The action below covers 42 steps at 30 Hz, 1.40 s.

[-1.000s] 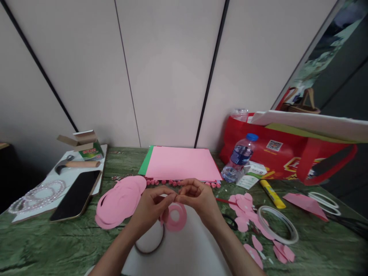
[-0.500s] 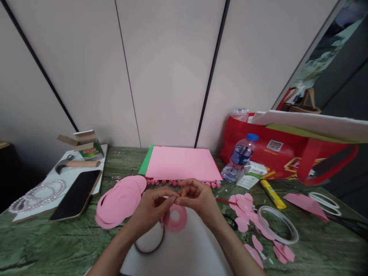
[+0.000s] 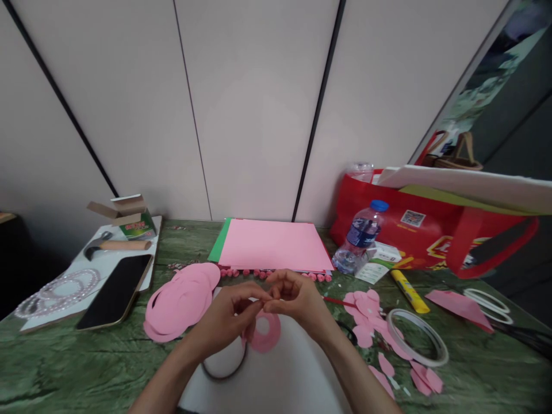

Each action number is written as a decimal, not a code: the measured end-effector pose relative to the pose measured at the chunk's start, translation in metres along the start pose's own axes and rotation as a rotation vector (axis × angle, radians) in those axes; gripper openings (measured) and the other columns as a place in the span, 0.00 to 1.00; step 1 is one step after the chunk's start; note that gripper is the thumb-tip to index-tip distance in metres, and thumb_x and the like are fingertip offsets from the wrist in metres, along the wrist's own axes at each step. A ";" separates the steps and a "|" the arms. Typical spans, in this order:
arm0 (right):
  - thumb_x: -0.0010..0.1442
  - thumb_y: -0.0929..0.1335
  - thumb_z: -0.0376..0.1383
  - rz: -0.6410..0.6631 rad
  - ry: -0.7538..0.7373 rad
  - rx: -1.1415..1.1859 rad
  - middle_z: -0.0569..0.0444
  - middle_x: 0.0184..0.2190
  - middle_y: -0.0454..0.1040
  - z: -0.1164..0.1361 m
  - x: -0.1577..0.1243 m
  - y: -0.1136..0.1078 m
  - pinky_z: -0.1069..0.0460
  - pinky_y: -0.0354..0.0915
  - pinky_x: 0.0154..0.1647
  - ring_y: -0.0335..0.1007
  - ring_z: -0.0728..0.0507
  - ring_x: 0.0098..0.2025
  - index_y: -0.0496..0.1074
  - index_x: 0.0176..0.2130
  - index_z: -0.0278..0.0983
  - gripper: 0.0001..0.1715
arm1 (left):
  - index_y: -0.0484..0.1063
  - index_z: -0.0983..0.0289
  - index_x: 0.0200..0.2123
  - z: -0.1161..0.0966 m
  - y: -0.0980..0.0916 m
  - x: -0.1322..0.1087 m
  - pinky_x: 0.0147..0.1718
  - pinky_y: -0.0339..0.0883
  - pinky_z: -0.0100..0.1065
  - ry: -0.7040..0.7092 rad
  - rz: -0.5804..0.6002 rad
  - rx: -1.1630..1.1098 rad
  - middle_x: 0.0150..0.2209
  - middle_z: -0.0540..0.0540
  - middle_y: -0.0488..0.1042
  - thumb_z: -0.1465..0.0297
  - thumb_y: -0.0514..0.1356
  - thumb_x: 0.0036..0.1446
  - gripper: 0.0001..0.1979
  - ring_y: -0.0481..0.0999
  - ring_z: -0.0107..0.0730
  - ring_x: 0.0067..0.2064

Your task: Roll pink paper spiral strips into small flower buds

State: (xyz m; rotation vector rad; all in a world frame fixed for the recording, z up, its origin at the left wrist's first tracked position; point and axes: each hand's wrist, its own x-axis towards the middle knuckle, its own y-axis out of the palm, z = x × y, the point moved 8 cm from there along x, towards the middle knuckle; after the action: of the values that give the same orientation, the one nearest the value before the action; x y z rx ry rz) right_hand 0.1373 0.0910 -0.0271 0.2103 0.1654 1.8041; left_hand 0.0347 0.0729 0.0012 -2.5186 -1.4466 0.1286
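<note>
My left hand point(image 3: 226, 319) and my right hand point(image 3: 297, 299) meet fingertip to fingertip over the table's middle, both pinched shut on something too small to name. Just below the fingertips lies a pink paper ring point(image 3: 264, 332) on a white sheet point(image 3: 280, 374). A dark round ring point(image 3: 224, 362) sits under my left wrist. A stack of pink paper circles point(image 3: 179, 302) lies left of my left hand, and a row of small pink balls point(image 3: 241, 273) runs beyond the fingers.
Pink and green paper sheets point(image 3: 271, 244) lie at the back. At left: a black phone point(image 3: 116, 290), a hammer point(image 3: 114, 246), beads point(image 3: 58, 287), a small box point(image 3: 131, 218). At right: water bottle point(image 3: 360, 236), red bag point(image 3: 431, 230), yellow glue stick point(image 3: 407, 290), tape roll point(image 3: 416, 336), pink petals point(image 3: 366, 313).
Both hands have stayed together and sunk slightly toward the pink ring, the left fingers shifting a little against the right. Nothing else moved.
</note>
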 end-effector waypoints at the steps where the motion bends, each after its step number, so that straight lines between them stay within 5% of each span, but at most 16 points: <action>1: 0.31 0.77 0.32 0.007 0.005 0.000 0.63 0.20 0.65 -0.001 0.000 0.000 0.55 0.59 0.26 0.61 0.53 0.23 0.68 0.33 0.36 0.26 | 0.72 0.65 0.33 0.000 0.000 0.000 0.13 0.57 0.22 -0.001 0.003 0.002 0.30 0.51 0.67 0.72 0.53 0.53 0.08 0.66 0.15 0.16; 11: 0.29 0.77 0.34 0.079 0.056 0.022 0.64 0.19 0.60 -0.005 -0.003 0.010 0.58 0.53 0.21 0.54 0.55 0.21 0.69 0.32 0.35 0.26 | 0.74 0.65 0.32 -0.002 0.008 0.000 0.14 0.58 0.22 -0.040 0.065 0.001 0.29 0.51 0.68 0.74 0.55 0.51 0.08 0.65 0.17 0.16; 21: 0.28 0.77 0.33 0.141 0.100 -0.138 0.60 0.29 0.66 -0.011 -0.005 0.015 0.53 0.62 0.32 0.65 0.47 0.32 0.65 0.42 0.39 0.39 | 0.76 0.65 0.29 -0.001 0.015 0.001 0.18 0.59 0.23 0.046 0.116 0.069 0.24 0.52 0.70 0.75 0.54 0.52 0.10 0.65 0.20 0.19; 27: 0.28 0.77 0.32 0.170 0.136 -0.122 0.58 0.30 0.68 -0.015 -0.006 0.017 0.51 0.63 0.33 0.67 0.45 0.34 0.64 0.43 0.39 0.41 | 0.76 0.66 0.26 -0.006 0.012 0.002 0.17 0.59 0.24 0.070 0.044 0.105 0.22 0.53 0.71 0.72 0.56 0.50 0.08 0.66 0.23 0.19; 33: 0.36 0.75 0.33 0.065 -0.052 -0.032 0.57 0.31 0.69 0.002 -0.002 0.014 0.52 0.66 0.34 0.68 0.46 0.35 0.68 0.40 0.39 0.29 | 0.74 0.66 0.27 -0.004 -0.008 0.002 0.14 0.58 0.24 0.025 -0.149 0.023 0.29 0.54 0.73 0.69 0.57 0.49 0.08 0.65 0.18 0.16; 37: 0.49 0.69 0.34 -0.029 -0.271 -0.172 0.52 0.34 0.73 0.024 -0.006 0.012 0.50 0.68 0.37 0.69 0.45 0.37 0.73 0.33 0.39 0.08 | 0.72 0.66 0.28 0.003 -0.020 0.003 0.14 0.55 0.23 -0.038 -0.238 -0.038 0.15 0.46 0.66 0.68 0.58 0.49 0.07 0.62 0.19 0.14; 42: 0.53 0.67 0.31 -0.156 -0.568 -0.522 0.52 0.32 0.74 0.046 -0.019 0.014 0.50 0.68 0.36 0.69 0.45 0.36 0.75 0.36 0.43 0.10 | 0.72 0.67 0.30 0.006 -0.018 0.003 0.14 0.53 0.23 -0.063 -0.235 -0.047 0.11 0.44 0.63 0.68 0.57 0.49 0.09 0.62 0.21 0.13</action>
State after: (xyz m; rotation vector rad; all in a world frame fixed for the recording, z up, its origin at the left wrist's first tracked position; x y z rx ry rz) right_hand 0.1394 0.0697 0.0198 0.3146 -0.6652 1.5087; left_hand 0.0202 0.0849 0.0001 -2.3767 -1.7774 0.1352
